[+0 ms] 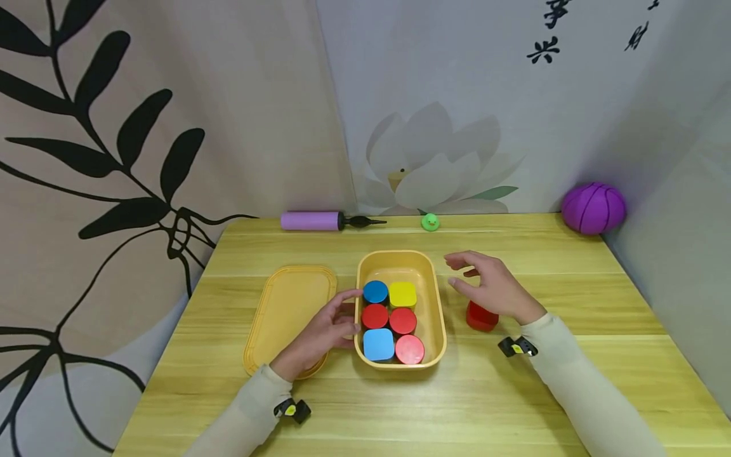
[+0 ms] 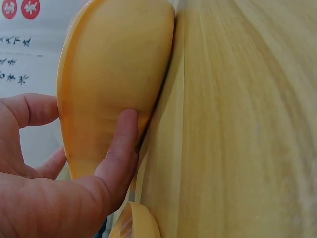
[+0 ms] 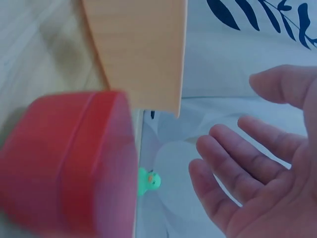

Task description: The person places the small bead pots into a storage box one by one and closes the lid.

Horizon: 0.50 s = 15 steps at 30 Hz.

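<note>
A yellow box (image 1: 430,273) stands on the table with several small coloured pieces in it. The pieces include a blue round one (image 1: 375,291), a yellow square one (image 1: 402,295), a light blue square one (image 1: 379,344) and red round ones. My left hand (image 1: 328,327) touches the box's left side, thumb against the outer wall (image 2: 114,59) and fingertips at the rim. To the right of the box, my right hand (image 1: 491,285) hovers with fingers spread, holding nothing. Beneath it sits a red rounded piece (image 3: 69,163) with a seam around it.
A flat yellow lid (image 1: 297,295) lies left of the box, partly behind the left hand. Along the table's back edge are a purple pump (image 1: 311,221), a small green duck (image 1: 430,222) and a purple ball (image 1: 594,209). Printed cloth walls stand behind.
</note>
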Each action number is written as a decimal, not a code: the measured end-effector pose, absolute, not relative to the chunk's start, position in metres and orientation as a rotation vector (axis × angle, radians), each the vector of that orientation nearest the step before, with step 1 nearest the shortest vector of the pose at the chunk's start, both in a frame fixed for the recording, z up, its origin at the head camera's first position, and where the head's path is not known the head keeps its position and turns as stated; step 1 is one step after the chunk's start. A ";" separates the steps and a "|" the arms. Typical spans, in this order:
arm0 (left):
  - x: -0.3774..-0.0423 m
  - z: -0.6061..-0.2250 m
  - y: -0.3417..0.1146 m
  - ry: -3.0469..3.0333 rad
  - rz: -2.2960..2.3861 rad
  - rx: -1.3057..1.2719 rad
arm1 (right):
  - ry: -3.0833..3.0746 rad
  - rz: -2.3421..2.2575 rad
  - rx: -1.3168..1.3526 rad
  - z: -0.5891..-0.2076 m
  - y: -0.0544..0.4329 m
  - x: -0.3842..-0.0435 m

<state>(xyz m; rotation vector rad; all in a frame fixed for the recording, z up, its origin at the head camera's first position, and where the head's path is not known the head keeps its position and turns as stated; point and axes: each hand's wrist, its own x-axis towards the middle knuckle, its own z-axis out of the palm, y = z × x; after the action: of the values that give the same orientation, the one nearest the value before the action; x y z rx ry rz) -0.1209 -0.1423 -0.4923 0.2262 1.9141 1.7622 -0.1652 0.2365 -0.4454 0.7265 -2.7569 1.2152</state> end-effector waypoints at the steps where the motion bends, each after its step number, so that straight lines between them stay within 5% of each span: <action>1: -0.121 -0.493 -0.143 1.914 1.763 0.227 | -2.756 1.219 0.717 -0.447 0.240 -0.164; 15: -0.121 -0.494 -0.145 1.907 1.775 0.241 | -2.922 1.146 0.669 -0.468 0.278 -0.139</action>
<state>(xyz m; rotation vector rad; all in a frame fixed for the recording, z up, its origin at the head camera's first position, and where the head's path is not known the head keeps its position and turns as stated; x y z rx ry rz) -0.1211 -0.1446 -0.4939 0.2410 1.9066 1.7753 -0.1392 0.2775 -0.4677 0.6686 -2.9215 1.1462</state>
